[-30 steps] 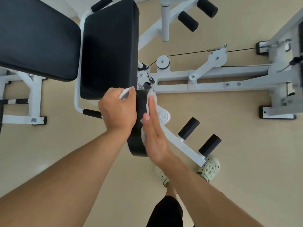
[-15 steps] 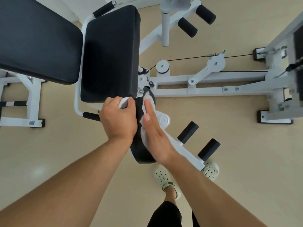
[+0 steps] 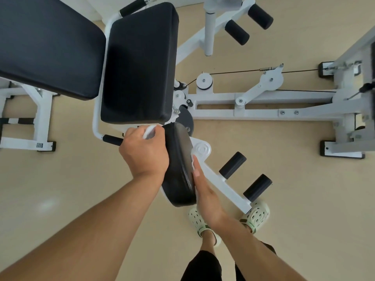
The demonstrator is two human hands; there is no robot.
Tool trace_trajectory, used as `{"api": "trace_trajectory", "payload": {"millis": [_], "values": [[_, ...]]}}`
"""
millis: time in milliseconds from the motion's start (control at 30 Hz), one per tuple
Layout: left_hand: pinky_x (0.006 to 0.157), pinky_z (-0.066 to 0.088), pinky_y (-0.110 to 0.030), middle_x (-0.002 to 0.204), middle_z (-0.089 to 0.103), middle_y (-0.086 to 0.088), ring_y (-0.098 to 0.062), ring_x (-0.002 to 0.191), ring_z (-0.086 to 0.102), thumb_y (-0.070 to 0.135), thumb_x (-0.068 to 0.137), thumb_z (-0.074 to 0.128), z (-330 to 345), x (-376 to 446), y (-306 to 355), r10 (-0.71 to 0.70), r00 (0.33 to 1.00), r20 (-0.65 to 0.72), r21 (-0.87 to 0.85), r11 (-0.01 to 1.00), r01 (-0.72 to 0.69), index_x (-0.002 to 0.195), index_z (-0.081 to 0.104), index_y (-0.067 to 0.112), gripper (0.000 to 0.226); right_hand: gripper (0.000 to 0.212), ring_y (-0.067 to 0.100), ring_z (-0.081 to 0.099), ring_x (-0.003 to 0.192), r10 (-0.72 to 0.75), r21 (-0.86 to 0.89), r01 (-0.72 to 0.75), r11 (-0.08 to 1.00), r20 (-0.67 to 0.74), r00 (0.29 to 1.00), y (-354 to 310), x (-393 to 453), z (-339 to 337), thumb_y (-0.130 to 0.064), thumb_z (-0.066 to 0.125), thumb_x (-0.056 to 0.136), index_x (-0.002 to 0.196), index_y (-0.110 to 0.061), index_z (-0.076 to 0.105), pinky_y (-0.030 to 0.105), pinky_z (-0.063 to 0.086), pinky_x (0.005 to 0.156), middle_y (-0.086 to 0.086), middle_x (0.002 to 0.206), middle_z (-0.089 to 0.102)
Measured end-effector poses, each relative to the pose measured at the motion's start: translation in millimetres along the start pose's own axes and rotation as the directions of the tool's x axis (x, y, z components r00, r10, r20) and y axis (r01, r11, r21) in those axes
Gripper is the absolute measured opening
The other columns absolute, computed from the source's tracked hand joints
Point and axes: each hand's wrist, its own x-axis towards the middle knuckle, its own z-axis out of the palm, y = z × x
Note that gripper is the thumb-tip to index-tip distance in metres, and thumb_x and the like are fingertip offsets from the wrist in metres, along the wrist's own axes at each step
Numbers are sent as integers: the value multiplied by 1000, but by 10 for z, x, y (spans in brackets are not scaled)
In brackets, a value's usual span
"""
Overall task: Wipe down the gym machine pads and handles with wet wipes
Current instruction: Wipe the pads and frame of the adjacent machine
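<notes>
three black pads (image 3: 140,63), four foam rollers (image 3: 232,165), two wipes (image 3: 149,132), two hands (image 3: 145,153)

The room is bright and the light is soft. A pale shine sits on the floor (image 3: 46,205). Straight bars look bent near the edges. Everything looks sharp.

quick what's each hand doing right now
Left hand: fingers curled round a white wipe, beside the small black pad.
Right hand: open, straight fingers pressing another wipe against that pad's side.

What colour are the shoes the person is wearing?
Pale green with rows of holes, seen in the head view: shoes on the floor below the right hand.
</notes>
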Motion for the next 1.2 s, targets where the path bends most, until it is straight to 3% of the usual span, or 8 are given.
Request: {"api": "trace_trajectory", "payload": {"millis": [167,300,433,733,833,900,1033,1200], "values": [[52,41,-15,74,58,-6,-14,59,52,23,89,70,55,52,78,64,997,50,29,997,-65,67,64,12,25,58,-4,17,152,-171,-89,180,980,100,980,-582,557,57,-62,28,106,160,-44,17,30,15,125,-22,166,21],[59,49,-27,76,61,-9,-22,63,57,23,88,71,84,72,58,89,995,33,42,995,-90,68,64,15,23,63,8,50,136,49,-73,-54,996,-72,996,-282,1073,-226,-65,35,103,148,-24,50,28,33,120,-9,150,53],[62,49,-40,74,59,-13,-32,66,56,23,86,70,76,81,-8,75,997,21,58,995,-76,66,64,7,26,65,9,41,145,265,37,-262,964,-124,956,249,583,-196,-69,27,103,153,-31,46,25,29,116,-13,151,51],[65,42,-5,77,70,1,-9,66,55,25,100,59,16,70,136,42,999,3,-63,997,-42,92,76,11,23,57,-8,2,153,-333,-355,322,878,34,942,-652,75,292,-37,33,111,164,-27,11,21,6,126,-23,169,5],[65,33,7,95,74,-3,-7,74,56,18,102,55,8,57,154,50,999,-18,-80,995,-52,112,75,10,24,39,-16,49,116,-213,-529,237,815,107,971,-1167,566,137,-32,35,112,147,-18,47,11,34,100,-11,137,55],[63,30,9,96,74,-4,-6,69,53,19,102,54,6,54,148,73,997,-19,-57,996,-74,115,74,10,25,39,7,57,93,-76,-674,164,720,158,985,-1409,898,56,-32,33,112,126,-5,59,25,36,80,11,116,62],[60,32,7,91,73,-4,-7,73,53,22,102,55,21,90,106,97,995,18,-39,995,-97,115,74,14,25,29,11,58,104,157,-687,-56,725,86,984,-1316,1403,-211,-36,40,108,113,-26,66,25,45,86,-5,114,63],[67,27,9,89,70,-3,-7,72,45,20,102,53,29,100,136,136,990,47,-13,991,-136,115,73,15,24,38,21,57,113,23,-588,-65,806,-80,997,-989,1367,-210,-30,25,112,110,-25,62,36,40,103,3,120,65]]}}
